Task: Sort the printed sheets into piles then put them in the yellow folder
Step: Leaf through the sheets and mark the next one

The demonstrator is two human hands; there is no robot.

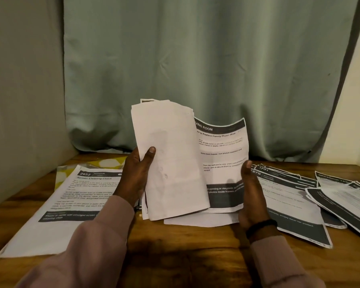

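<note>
At centre frame of the head view, two hands hold a stack of sheets (175, 163) upright above the table (185, 246).

Left hand (136, 175): fingers are behind the stack, thumb across the front, curled round the stack's left edge. The sheets in this hand face away and show blank backs. They bend over to the right.

Right hand (252, 196): thumb pressed on the printed face of a separate sheet (222, 159) at its right edge, fingers behind the paper. This sheet faces the camera. Its header band reads "...VING ROOM"; a dark band crosses its lower part. A dark band (261, 226) sits on the right wrist. Both arms wear pale pink sleeves (104, 229).

Left pile (71, 204): lies flat at lower left of the frame, printed side up. Its top sheet is numbered 2652 and titled "Screen Cleaning Check".

Folder (104, 164): yellow with a pale pattern, at the far left of the table. It lies under the top edge of the left pile; only a strip and a corner are visible.

Right pile (295, 202): lies flat just beside the right hand, sheets fanned, printed side up. Numbers 670 and 701 are partly legible.

Far-right pile (345, 196): loosely spread sheets at the right edge of the frame, overlapping the right pile.

Background: a grey-green curtain (195, 69) hangs behind the table.
</note>
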